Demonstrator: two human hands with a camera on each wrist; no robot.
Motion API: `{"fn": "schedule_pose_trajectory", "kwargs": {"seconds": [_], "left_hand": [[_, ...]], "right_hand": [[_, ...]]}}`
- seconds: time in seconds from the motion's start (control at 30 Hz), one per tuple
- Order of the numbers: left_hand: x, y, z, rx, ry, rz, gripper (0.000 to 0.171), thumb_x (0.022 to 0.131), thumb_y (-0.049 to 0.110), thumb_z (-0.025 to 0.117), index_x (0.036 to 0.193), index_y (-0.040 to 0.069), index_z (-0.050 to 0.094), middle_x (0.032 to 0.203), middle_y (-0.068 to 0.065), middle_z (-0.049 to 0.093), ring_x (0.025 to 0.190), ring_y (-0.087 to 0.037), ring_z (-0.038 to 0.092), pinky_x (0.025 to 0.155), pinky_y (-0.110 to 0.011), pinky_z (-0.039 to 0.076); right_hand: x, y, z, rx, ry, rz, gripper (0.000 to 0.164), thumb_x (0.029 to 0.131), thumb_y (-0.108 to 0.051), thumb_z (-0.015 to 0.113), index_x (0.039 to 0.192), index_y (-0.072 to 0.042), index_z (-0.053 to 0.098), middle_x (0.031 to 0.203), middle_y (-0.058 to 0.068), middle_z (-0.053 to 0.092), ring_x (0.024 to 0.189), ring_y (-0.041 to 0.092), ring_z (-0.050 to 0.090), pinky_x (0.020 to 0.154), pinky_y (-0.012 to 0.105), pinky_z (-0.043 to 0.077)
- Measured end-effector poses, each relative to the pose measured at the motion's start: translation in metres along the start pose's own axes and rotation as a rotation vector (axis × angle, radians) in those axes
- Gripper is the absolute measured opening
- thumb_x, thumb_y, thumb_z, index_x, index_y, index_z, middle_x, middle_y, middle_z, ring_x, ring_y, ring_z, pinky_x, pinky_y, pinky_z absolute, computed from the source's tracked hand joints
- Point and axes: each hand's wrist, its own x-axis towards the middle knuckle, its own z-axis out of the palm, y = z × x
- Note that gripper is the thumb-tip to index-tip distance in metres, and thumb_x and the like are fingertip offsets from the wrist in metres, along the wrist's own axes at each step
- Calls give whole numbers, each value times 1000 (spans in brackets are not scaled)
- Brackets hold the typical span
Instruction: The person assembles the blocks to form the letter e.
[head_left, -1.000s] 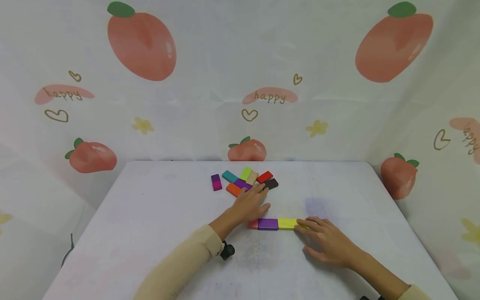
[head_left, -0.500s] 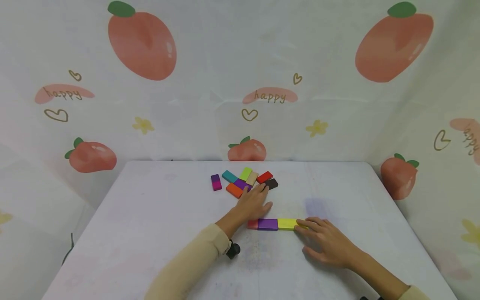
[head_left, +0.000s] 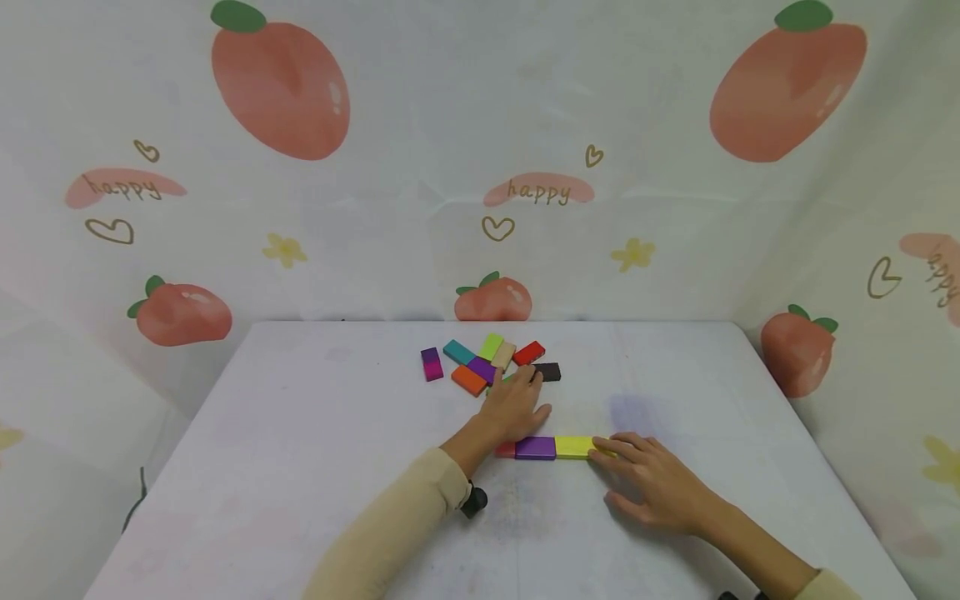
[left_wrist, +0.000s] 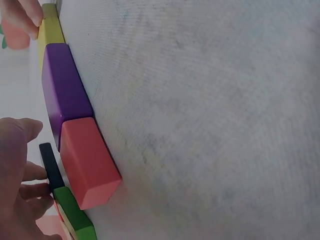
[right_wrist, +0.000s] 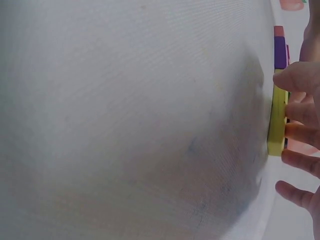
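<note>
A: What is seen from the head?
B: On the counter point(head_left: 300, 483), a row is built around a purple block point(head_left: 536, 448). A pink block point(head_left: 506, 451) is butted to its left end, a yellow piece point(head_left: 573, 447) to its right; whether that is one block or two cannot be told. Right of the purple block, the yellow piece is touched by the right hand point(head_left: 660, 492).
A: And the left hand point(head_left: 517, 404)?
B: It is held just behind the purple block. Farther back, the black block point(head_left: 550, 372), orange block point(head_left: 468, 380), teal block point(head_left: 458, 352) and red block point(head_left: 529, 352) are scattered.
A: From the left wrist?
B: Behind the purple block, the black block is met by fingertips, with the green block point(left_wrist: 75, 212) near it. The thumb is kept apart; nothing is enclosed by that grip.
A: From the right wrist?
B: Several fingers are rested along the yellow piece, and one is extended past its end away from the purple block. That grip is relaxed, with nothing clasped.
</note>
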Motion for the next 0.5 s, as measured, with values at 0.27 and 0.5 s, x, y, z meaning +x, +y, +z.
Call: {"fn": "schedule_pose_trajectory", "kwargs": {"seconds": [0.27,0.5], "left_hand": [[-2,1,-4,10,-20,34,62,102,46,47,153,11,39,159,-5,35,148,-20,28,120,-56,13],[-3,3,-3,-1,-20,94,59,102,45,48,151,12,44,157,-3,39,146,-18,32,120,-54,14]], "right_hand": [[1,0,0,-4,14,-10,55,77,-32,81,128,-13,69,133,5,62,114,24,57,84,48,54],[1,-1,-2,-1,-1,-4,55,78,-32,80,128,-14,69,134,4,62,115,23,56,85,48,54]]}}
